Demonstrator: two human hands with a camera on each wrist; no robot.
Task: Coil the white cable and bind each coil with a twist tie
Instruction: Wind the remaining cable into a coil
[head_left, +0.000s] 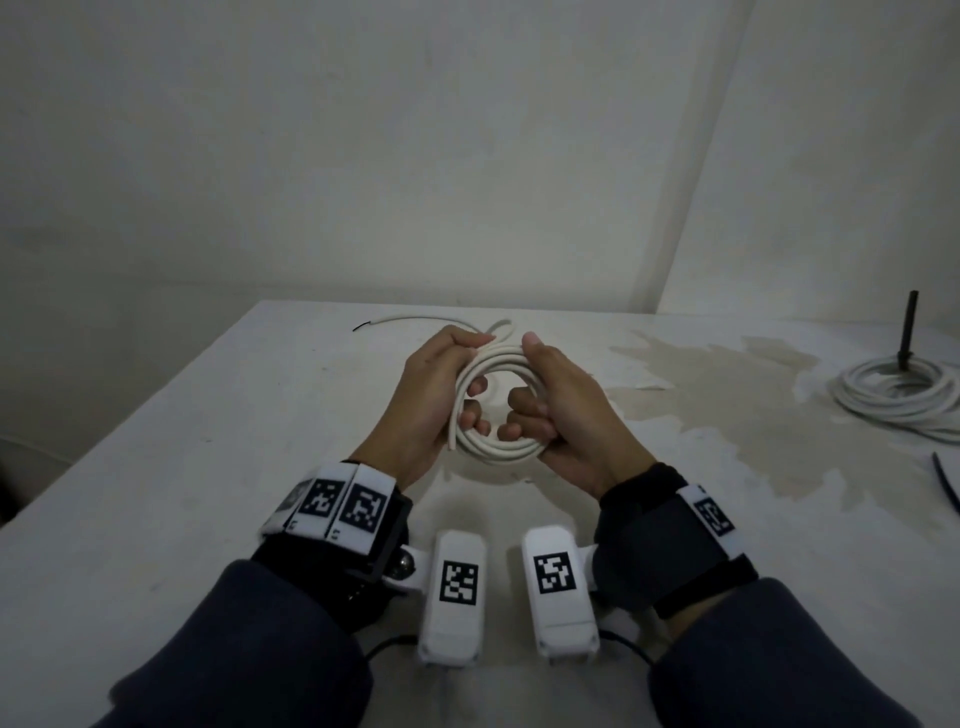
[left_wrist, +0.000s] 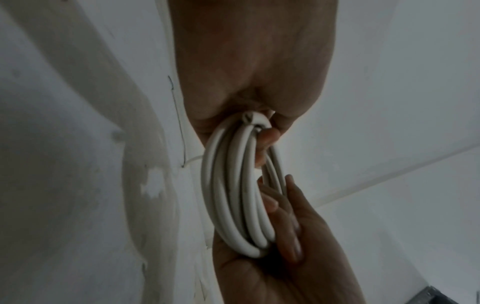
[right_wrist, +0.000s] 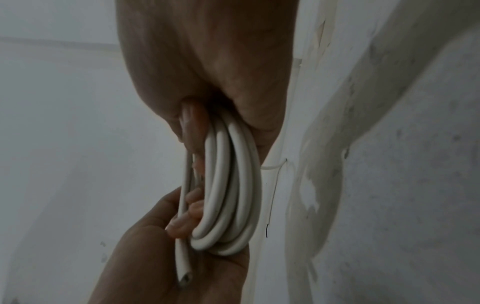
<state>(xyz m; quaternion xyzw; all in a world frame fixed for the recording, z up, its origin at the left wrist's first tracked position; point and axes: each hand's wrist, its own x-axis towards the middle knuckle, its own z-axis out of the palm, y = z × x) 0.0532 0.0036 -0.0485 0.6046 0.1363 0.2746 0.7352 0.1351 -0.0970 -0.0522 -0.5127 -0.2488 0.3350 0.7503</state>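
A white cable (head_left: 498, 447) is wound into a small coil of several loops, held above the white table (head_left: 208, 415). My left hand (head_left: 441, 384) grips the coil's left side, fingers curled through its middle, with the cut cable end (head_left: 453, 444) sticking down beside it. My right hand (head_left: 550, 400) grips the right side, thumb on top. The wrist views show the coil (left_wrist: 233, 195) (right_wrist: 228, 185) edge-on between both hands. A loose tail of cable (head_left: 415, 318) trails away on the table behind. No twist tie is visible.
A second, larger white cable coil (head_left: 898, 395) lies at the table's right edge around a dark upright post (head_left: 908, 332). A dark thin wire (head_left: 943, 480) lies near it. Stained patches mark the tabletop on the right. Walls stand close behind.
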